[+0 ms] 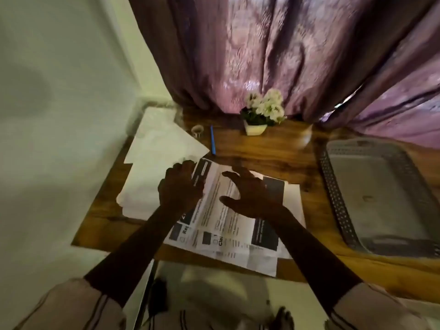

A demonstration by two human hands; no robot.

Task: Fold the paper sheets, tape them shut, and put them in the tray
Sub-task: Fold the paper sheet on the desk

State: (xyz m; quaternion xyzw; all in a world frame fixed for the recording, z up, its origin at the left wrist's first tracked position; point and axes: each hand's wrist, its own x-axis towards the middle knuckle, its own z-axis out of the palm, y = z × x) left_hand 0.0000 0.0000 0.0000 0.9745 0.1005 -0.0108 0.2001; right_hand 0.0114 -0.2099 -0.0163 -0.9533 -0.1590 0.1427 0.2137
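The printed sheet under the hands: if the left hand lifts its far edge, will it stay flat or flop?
The printed sheet looks thin, so it would probably droop. Its near corner overhangs the wooden table, so a push may slide it off. The left hand grips its far corner; the right hand hovers spread.

Dim, warm light is filtering through the curtain (297, 55), leaving both forearms nearly silhouetted. Motion blur is softening everything, and wide-angle distortion is bending the edges.

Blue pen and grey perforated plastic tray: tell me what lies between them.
In the head view, between the blue pen and grey perforated plastic tray, the white-flowered potted plant stands toward the back; otherwise bare wooden tabletop.
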